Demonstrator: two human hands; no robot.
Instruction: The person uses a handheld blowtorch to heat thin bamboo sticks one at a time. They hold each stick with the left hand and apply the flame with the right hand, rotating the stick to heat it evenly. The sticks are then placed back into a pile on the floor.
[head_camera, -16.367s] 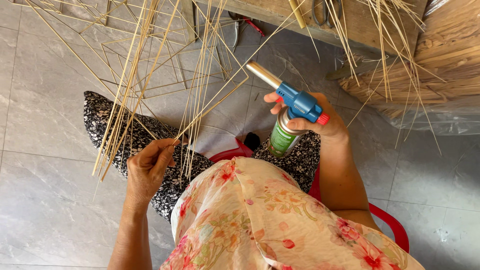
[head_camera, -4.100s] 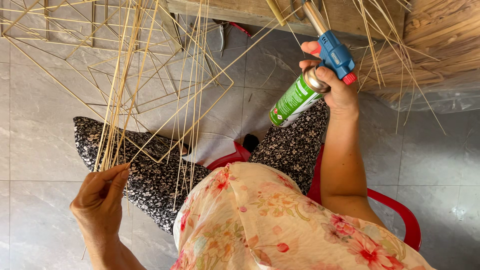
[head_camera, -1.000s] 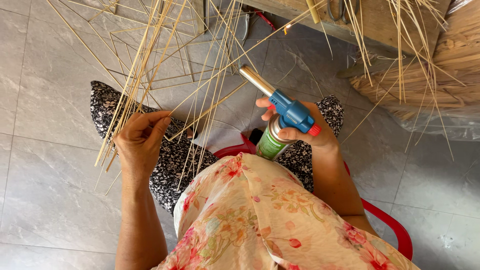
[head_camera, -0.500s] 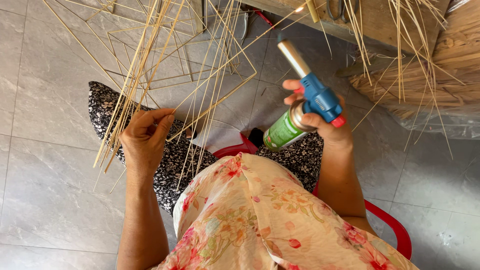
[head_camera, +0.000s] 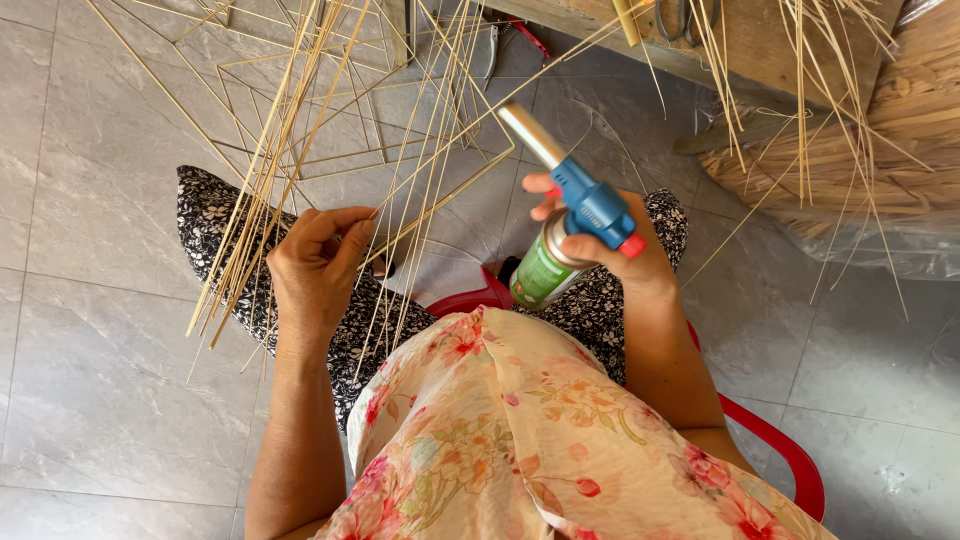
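My left hand is closed around a thin bamboo strip that belongs to a loose frame of bent bamboo strips standing over my knees. My right hand grips a gas torch: a green canister with a blue head, a red button and a metal nozzle. The nozzle points up and left toward a bend in the strips near the frame's right side. No flame can be made out. I sit on a red chair, wearing dark patterned trousers and a floral top.
Grey tiled floor lies all around. A wooden bench with tools on it runs along the top right. Pruning shears lie on the floor near the frame. A bundle of straw-like strips sits at the right over clear plastic.
My right hand has swung the torch back down and left toward the bamboo frame after lifting it half a second ago. My left hand keeps its hold on the strip.
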